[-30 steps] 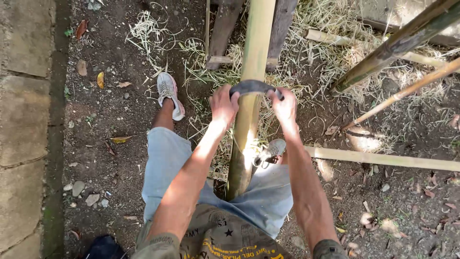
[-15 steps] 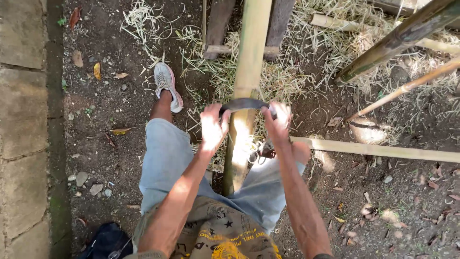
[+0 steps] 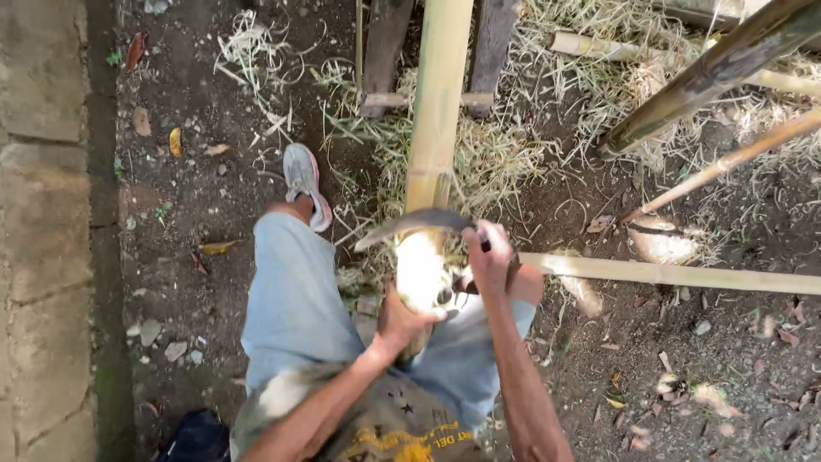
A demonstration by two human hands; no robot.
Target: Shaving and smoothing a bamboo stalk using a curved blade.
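Note:
A thick yellow bamboo pole (image 3: pixel 438 111) runs from the top of the view down between my legs. A curved dark blade (image 3: pixel 416 224) lies across the pole. My right hand (image 3: pixel 489 257) grips the blade's handle on the pole's right side. My left hand (image 3: pixel 400 318) is closed around the pole's near end, just below a sunlit patch. My left foot in a grey shoe (image 3: pixel 305 181) rests on the dirt to the left of the pole.
A thin bamboo strip (image 3: pixel 676 275) lies on the ground to the right. Darker poles (image 3: pixel 714 73) lean at upper right. Wooden legs (image 3: pixel 385 51) stand behind the pole amid bamboo shavings. A stone kerb (image 3: pixel 43 239) runs along the left.
Both hands pulled the blade toward me along the pole. My left hand then left the blade's left end and took hold of the pole's near end.

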